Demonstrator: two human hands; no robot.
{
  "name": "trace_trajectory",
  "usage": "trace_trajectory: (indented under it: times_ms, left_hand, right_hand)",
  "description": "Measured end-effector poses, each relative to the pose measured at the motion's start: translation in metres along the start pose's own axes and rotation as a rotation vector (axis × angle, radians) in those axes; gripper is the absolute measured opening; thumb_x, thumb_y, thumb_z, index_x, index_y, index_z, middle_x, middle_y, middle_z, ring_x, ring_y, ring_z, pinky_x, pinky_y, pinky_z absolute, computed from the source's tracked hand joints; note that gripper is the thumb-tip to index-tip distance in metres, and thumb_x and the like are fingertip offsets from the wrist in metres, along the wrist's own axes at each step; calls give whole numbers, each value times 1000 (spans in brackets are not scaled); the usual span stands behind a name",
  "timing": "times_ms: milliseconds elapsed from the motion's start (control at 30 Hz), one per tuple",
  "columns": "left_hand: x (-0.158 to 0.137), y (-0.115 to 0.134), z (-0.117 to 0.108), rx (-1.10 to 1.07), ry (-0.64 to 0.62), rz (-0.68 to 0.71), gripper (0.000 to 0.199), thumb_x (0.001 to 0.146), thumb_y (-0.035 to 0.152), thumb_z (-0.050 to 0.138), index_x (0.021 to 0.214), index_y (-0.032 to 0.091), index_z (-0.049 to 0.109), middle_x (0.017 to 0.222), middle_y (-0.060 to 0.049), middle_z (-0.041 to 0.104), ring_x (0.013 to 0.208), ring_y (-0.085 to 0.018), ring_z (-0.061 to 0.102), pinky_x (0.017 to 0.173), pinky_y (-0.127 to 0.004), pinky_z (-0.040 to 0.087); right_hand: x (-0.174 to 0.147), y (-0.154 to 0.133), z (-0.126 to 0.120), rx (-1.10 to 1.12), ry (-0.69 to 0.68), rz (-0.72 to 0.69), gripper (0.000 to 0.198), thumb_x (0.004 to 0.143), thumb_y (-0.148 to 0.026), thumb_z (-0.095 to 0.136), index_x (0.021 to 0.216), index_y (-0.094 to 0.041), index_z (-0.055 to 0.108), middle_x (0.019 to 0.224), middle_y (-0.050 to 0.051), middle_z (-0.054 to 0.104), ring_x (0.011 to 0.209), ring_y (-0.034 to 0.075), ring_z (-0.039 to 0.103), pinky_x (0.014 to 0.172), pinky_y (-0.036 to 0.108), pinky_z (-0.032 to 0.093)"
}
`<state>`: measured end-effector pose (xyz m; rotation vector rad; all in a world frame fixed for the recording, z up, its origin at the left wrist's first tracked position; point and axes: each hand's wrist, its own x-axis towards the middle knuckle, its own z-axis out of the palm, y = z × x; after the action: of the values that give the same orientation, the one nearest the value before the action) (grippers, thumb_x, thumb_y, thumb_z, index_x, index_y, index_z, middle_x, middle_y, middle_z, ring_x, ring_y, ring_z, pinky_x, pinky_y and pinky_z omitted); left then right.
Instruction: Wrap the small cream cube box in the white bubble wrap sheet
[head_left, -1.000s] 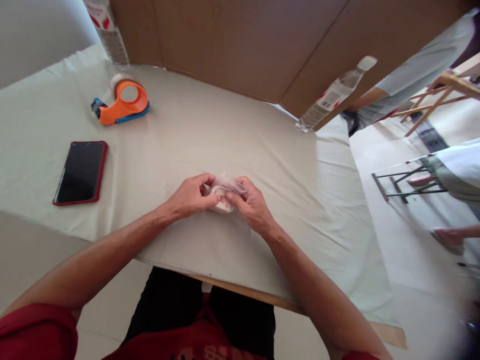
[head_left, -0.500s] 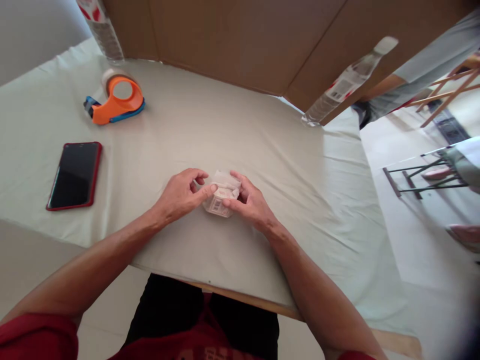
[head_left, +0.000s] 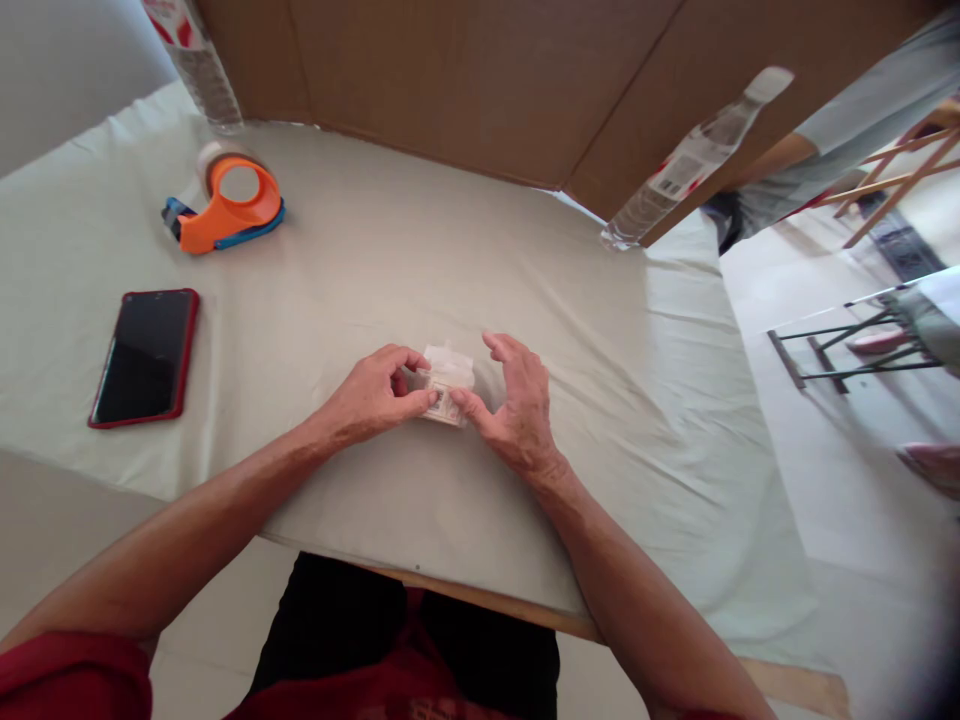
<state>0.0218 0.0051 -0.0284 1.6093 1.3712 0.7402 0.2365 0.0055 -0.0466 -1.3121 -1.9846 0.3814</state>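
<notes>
A small whitish packet point(head_left: 450, 372) with a printed label and crinkled wrapping on top rests on the cloth-covered table point(head_left: 420, 270). My left hand point(head_left: 379, 392) holds it from the left, thumb on the near label face and index finger at the upper left edge. On the other side, my right hand point(head_left: 517, 405) is spread. Its thumb tip touches the near right part of the packet, while its fingers stand away from it. The thumbs cover part of the label.
A phone in a red case point(head_left: 144, 357) and an orange tape dispenser point(head_left: 232, 205) lie to the left. Water bottles point(head_left: 690, 165) stand at both ends of a cardboard panel point(head_left: 450, 85). Beyond the table's right side are a person's arm point(head_left: 772, 160) and a folding stool point(head_left: 847, 345).
My right fingers have come off the packet's right side and spread, leaving the thumb touching it. The packet has tipped slightly, and my left hand has stayed at its left side.
</notes>
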Motion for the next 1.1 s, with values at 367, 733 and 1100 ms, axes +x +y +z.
trace_trajectory:
  times_ms: [367, 733, 1100]
  left_hand:
    - [-6, 5, 0, -69, -71, -3, 31, 73, 35, 70, 98, 19, 63, 66, 5, 54, 55, -9, 46, 54, -22, 38]
    - [-2, 0, 3, -228, -146, 5, 61, 71, 33, 68, 128, 14, 55, 116, -11, 64, 71, -11, 55, 64, -26, 49]
    - [-3, 0, 2, -176, -176, -8, 69, 71, 35, 67, 136, 13, 56, 107, -10, 70, 76, -16, 63, 67, -28, 52]
  right_hand:
    - [-6, -2, 3, 174, -132, 50, 59, 88, -57, 61, 134, -21, 56, 117, 13, 70, 98, 26, 65, 92, 44, 51]
    - [-5, -4, 2, 244, -235, 73, 62, 89, -58, 60, 140, -23, 54, 123, 12, 70, 112, 29, 64, 100, 47, 49]
    - [-3, -3, 0, 183, -305, 6, 65, 95, -62, 46, 144, -20, 50, 122, 13, 69, 109, 28, 63, 98, 46, 46]
